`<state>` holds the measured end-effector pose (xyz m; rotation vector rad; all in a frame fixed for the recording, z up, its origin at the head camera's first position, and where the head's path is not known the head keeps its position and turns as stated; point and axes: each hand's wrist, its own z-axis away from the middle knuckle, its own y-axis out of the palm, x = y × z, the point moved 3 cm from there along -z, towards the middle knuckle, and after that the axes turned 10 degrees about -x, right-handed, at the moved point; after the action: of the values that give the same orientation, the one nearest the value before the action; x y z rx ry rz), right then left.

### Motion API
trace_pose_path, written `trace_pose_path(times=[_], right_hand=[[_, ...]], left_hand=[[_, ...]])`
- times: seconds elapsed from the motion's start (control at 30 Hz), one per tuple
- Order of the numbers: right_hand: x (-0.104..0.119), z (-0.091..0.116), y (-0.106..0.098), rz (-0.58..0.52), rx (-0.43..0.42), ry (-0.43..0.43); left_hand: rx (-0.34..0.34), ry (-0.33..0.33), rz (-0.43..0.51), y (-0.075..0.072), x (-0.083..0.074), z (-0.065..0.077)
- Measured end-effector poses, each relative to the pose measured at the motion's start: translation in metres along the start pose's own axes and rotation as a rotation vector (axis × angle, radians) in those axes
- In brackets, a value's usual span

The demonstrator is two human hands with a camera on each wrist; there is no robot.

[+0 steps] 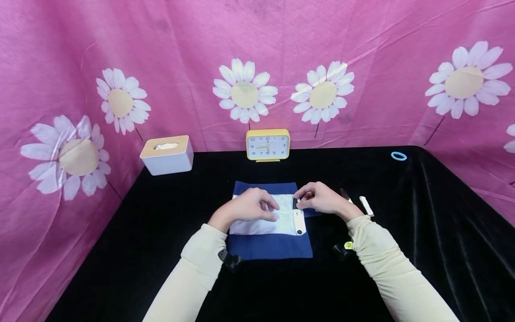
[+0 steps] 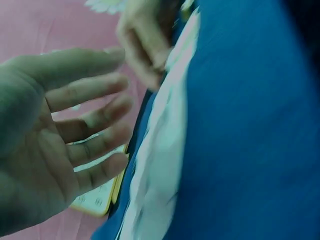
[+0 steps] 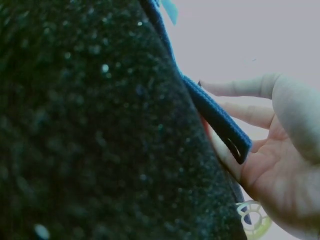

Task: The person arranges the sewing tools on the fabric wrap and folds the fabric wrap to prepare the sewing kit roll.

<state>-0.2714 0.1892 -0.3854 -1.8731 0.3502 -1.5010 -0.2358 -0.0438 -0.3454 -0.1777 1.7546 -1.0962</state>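
A dark blue cloth [image 1: 269,247] with a white panel [image 1: 253,228] across it lies spread on the black table cover. Along the panel's right edge is a slim white object [image 1: 299,222] with a black upper end and a dark dot below; its exact kind is unclear. My right hand [image 1: 322,198] pinches around the black end, thumb and forefinger curled close to it. In the right wrist view, a blue cloth strip [image 3: 217,120] partly covers that hand's fingers. My left hand [image 1: 251,205] hovers over the panel's left part, its fingers apart and holding nothing.
At the back stand a yellow clock [image 1: 267,145] and a tissue box [image 1: 166,156] with a wooden lid. A blue ring [image 1: 398,156] lies far right. Beside my right wrist are a white strip [image 1: 366,206], a dark slender item [image 1: 344,194] and a yellow-green round thing [image 1: 348,245].
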Motion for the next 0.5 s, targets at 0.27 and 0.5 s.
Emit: trace_pose_path(times=[0.27, 0.5], right_hand=[[-0.002, 0.0, -0.001, -0.007, -0.006, -0.013], [-0.001, 0.001, -0.001, -0.005, -0.003, -0.02]], left_hand=[[0.048, -0.008, 0.061, 0.033, -0.015, 0.001], [0.039, 0.061, -0.001, 0.045, -0.017, 0.007]])
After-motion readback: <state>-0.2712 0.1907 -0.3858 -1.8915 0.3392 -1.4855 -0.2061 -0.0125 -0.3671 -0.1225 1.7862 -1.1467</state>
